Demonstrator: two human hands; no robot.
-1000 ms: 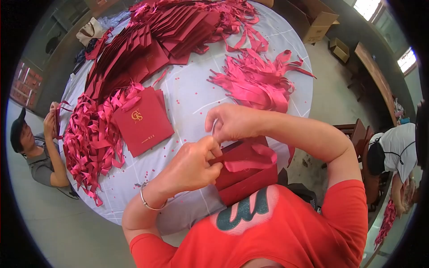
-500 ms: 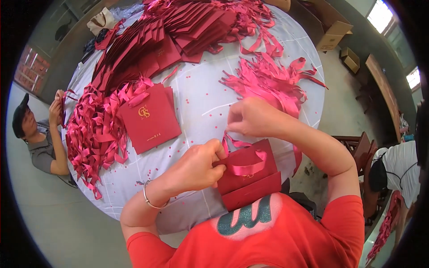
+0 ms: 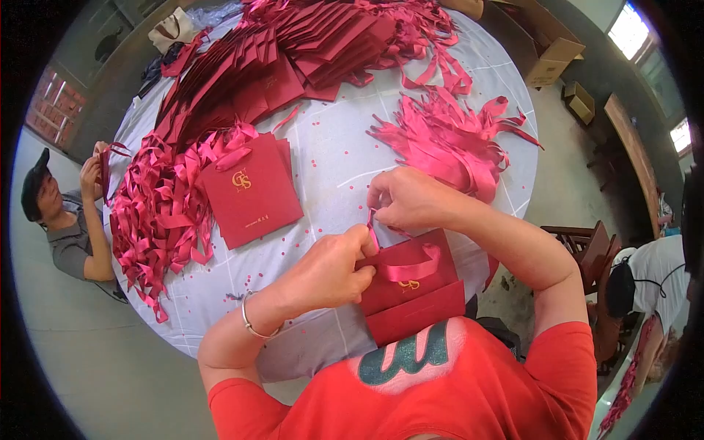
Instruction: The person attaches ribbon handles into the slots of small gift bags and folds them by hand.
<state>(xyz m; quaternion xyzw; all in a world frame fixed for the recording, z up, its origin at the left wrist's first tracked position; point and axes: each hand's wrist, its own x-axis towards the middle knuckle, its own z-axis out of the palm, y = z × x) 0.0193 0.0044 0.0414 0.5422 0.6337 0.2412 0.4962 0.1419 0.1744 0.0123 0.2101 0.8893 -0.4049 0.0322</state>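
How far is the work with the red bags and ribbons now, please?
Done: flat dark red paper bags with pink ribbon handles heaped left. In hand: the left hand and right hand work a pink ribbon at a red bag. Left: loose pink ribbons and stacked ribbonless bags.

Flat red bag (image 3: 414, 293), pink ribbon (image 3: 411, 270) looped across

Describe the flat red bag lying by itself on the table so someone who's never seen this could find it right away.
Start at the round white table. On its left side lies a heap of pink ribbon handles, and the flat red paper bag rests against that heap's right edge. Unlike the overlapping bags in the stack beyond, it lies alone, face up, showing a gold emblem.
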